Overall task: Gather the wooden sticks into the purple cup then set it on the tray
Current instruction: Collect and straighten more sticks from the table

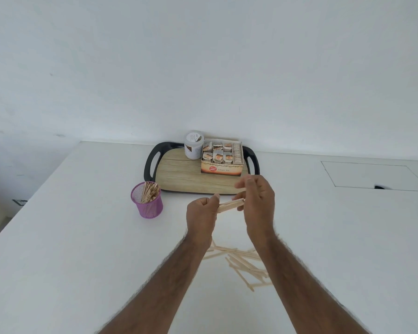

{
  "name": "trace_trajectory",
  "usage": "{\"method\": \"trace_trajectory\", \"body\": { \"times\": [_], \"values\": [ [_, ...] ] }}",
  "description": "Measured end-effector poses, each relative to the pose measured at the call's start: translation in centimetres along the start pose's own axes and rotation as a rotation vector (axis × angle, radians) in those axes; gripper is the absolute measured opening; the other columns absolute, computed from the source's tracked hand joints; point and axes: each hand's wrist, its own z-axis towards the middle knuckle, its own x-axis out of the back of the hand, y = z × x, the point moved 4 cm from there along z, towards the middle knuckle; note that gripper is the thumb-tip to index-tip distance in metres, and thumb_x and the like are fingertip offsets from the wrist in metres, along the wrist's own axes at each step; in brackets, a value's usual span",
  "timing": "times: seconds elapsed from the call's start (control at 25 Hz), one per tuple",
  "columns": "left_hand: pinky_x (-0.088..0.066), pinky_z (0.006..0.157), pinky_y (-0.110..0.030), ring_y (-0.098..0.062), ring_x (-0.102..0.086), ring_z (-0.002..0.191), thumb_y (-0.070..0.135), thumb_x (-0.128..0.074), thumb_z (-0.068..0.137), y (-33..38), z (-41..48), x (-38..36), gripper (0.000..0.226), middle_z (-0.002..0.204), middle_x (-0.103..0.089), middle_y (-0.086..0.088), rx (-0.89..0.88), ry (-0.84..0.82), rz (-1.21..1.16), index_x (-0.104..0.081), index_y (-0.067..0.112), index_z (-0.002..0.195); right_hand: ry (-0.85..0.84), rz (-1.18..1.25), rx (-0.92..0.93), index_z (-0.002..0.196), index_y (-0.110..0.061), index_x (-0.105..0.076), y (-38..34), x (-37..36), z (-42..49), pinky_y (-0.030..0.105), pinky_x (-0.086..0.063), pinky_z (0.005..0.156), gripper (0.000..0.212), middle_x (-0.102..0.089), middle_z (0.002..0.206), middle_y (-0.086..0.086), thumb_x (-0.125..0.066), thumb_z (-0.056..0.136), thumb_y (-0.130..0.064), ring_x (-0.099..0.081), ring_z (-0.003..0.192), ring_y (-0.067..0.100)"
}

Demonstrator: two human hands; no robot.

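Observation:
A purple mesh cup stands on the white table left of the tray's front corner, with several wooden sticks upright inside it. My left hand grips one end of a small bundle of wooden sticks, held level above the table. My right hand holds the bundle's other end with its lower fingers, its upper fingers loose. Several more loose sticks lie scattered on the table between my forearms. The wood-patterned tray with black handles sits at the back against the wall.
On the tray's back part stand a white round tub and an open box of tea bags. A rectangular hatch is set into the table at the far right. The table's left edge runs diagonally.

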Motion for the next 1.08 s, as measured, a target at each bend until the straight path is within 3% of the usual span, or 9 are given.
{"method": "trace_trajectory", "body": {
  "times": [0.08, 0.16, 0.24, 0.32, 0.52, 0.64, 0.72, 0.88, 1.08],
  "values": [
    [-0.03, 0.046, -0.028, -0.014, -0.036, 0.05, 0.026, -0.064, 0.097, 0.3, -0.5, -0.4, 0.036, 0.058, -0.045, -0.002, -0.07, 0.023, 0.032, -0.052, 0.011, 0.067, -0.049, -0.137, -0.004, 0.074, -0.015, -0.064, 0.3, -0.6, -0.3, 0.031, -0.047, 0.05, 0.029, -0.066, 0.067, -0.004, -0.052, 0.099, -0.026, -0.057, 0.055, 0.011],
    [-0.036, 0.046, -0.027, -0.012, -0.044, 0.054, 0.017, -0.056, 0.097, 0.5, -0.7, -0.6, 0.007, 0.069, -0.054, -0.003, -0.081, 0.019, 0.019, -0.061, 0.016, 0.093, -0.098, -0.316, 0.002, 0.066, -0.016, -0.061, 0.9, -0.9, -0.5, 0.021, -0.04, 0.048, 0.038, -0.061, 0.058, -0.01, -0.053, 0.1, -0.032, -0.051, 0.048, 0.005],
    [-0.037, 0.043, -0.026, -0.011, -0.045, 0.053, 0.008, -0.046, 0.092, 0.4, -0.7, -0.2, 0.033, 0.073, -0.053, -0.005, -0.055, 0.011, -0.011, -0.054, 0.026, 0.119, -0.141, -0.439, -0.018, 0.058, -0.013, -0.053, 1.3, -0.8, -0.3, 0.022, -0.034, 0.047, 0.047, -0.053, 0.048, -0.008, -0.058, 0.098, -0.038, -0.043, 0.044, 0.008],
    [-0.036, 0.041, -0.025, -0.008, -0.043, 0.05, 0.003, -0.044, 0.09, 0.5, -0.5, 0.3, 0.047, 0.077, -0.051, -0.007, -0.048, 0.01, -0.05, -0.048, 0.031, 0.127, -0.197, -0.469, -0.046, 0.051, -0.014, -0.043, 1.8, -0.6, -0.2, 0.026, -0.032, 0.045, 0.053, -0.039, 0.041, -0.007, -0.063, 0.094, -0.038, -0.033, 0.041, 0.009],
    [-0.038, 0.044, -0.024, -0.01, -0.044, 0.054, 0.001, -0.042, 0.09, 0.5, -0.5, 0.5, 0.036, 0.091, -0.059, -0.006, -0.005, -0.024, -0.061, -0.06, 0.02, 0.115, -0.166, -0.336, -0.04, 0.051, -0.014, -0.042, 2.0, -0.5, -0.5, 0.023, -0.029, 0.044, 0.052, -0.034, 0.043, -0.01, -0.071, 0.091, -0.029, -0.03, 0.045, 0.009],
    [-0.034, 0.041, -0.023, -0.008, -0.045, 0.046, 0.017, -0.043, 0.102, 1.0, -0.4, 0.4, 0.03, 0.065, -0.059, -0.001, -0.057, -0.098, 0.077, -0.073, 0.016, 0.094, -0.183, -0.296, -0.07, 0.056, -0.003, -0.051, 2.2, -0.7, -0.7, 0.027, -0.032, 0.046, 0.048, -0.04, 0.045, -0.007, -0.072, 0.089, -0.031, -0.034, 0.046, 0.011],
    [-0.034, 0.04, -0.021, -0.005, -0.045, 0.044, 0.032, -0.048, 0.107, 1.4, -0.4, 0.2, 0.037, 0.052, -0.054, 0.008, -0.124, -0.101, 0.186, -0.076, 0.016, 0.089, -0.183, -0.26, -0.066, 0.052, -0.011, -0.048, 2.1, -0.6, -0.8, 0.026, -0.032, 0.045, 0.05, -0.038, 0.044, -0.009, -0.075, 0.087, -0.033, -0.032, 0.045, 0.009],
    [-0.032, 0.041, -0.022, -0.007, -0.038, 0.043, 0.04, -0.054, 0.104, 1.0, -0.3, 0.4, 0.044, 0.051, -0.047, 0.006, -0.038, -0.045, 0.127, -0.068, 0.009, 0.076, -0.048, -0.221, -0.094, 0.052, -0.015, -0.045, 2.3, 0.2, -0.7, 0.026, -0.032, 0.046, 0.05, -0.037, 0.044, -0.01, -0.075, 0.089, -0.031, -0.031, 0.045, 0.008],
    [-0.036, 0.044, -0.026, -0.01, -0.038, 0.049, 0.032, -0.05, 0.107, 1.1, -0.7, -0.2, 0.035, 0.061, -0.044, 0.0, -0.1, -0.171, 0.194, -0.062, 0.007, 0.085, -0.036, -0.257, -0.212, 0.059, -0.008, -0.044, 3.4, 0.7, -1.4, 0.03, -0.027, 0.046, 0.052, -0.034, 0.049, -0.004, -0.064, 0.097, -0.037, -0.03, 0.047, 0.013]
  ]
}}
